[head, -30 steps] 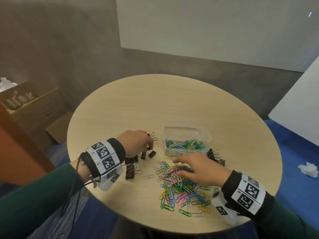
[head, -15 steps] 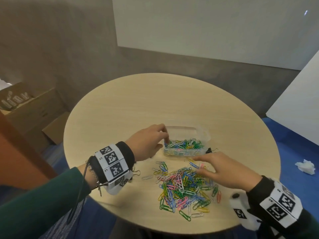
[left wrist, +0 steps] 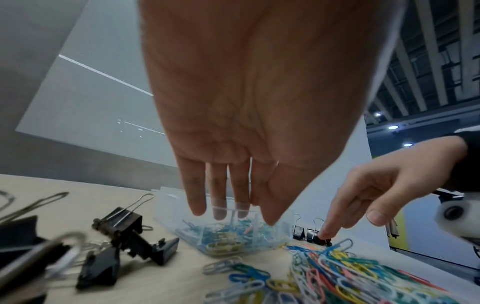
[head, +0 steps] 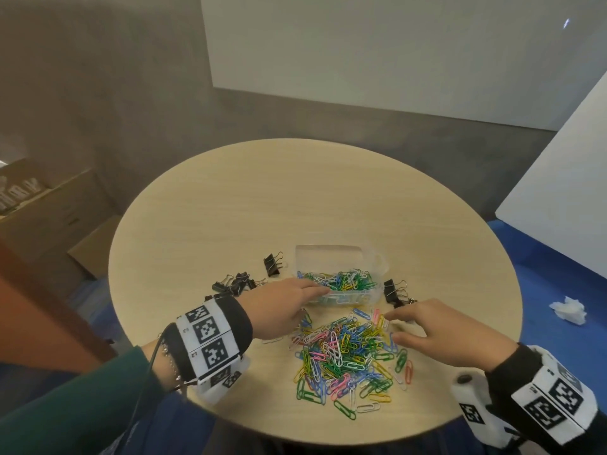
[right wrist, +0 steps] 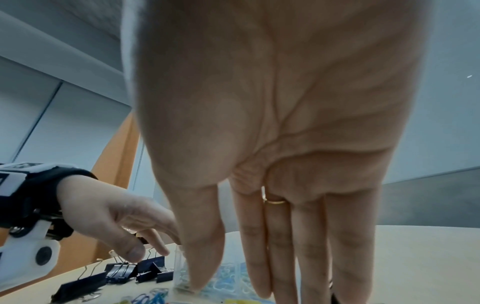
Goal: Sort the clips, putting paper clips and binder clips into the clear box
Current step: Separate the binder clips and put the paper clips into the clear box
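Note:
The clear box (head: pixel 368 295) sits mid-table, partly filled with coloured paper clips (head: pixel 341 280). A loose pile of paper clips (head: pixel 348 353) lies in front of it. Black binder clips lie left of the box (head: pixel 235 284), one stands by its far left corner (head: pixel 272 264), and more sit at its right end (head: pixel 394 290). My left hand (head: pixel 315 292) has straight fingers (left wrist: pixel 197 205) at the box's near left rim and holds nothing. My right hand (head: pixel 392 326) hovers flat over the pile's right side, fingers (right wrist: pixel 283 267) straight and empty.
The round wooden table (head: pixel 295 198) has bare surface beyond the box. Cardboard boxes (head: pixel 49 218) stand on the floor at left. A crumpled white tissue (head: pixel 568 310) lies on the blue floor at right, near a leaning white board (head: pixel 558 192).
My left hand left the binder clips at left and reached to the box with fingers straightened. My right hand lifted off the pile's middle and shifted to its right side.

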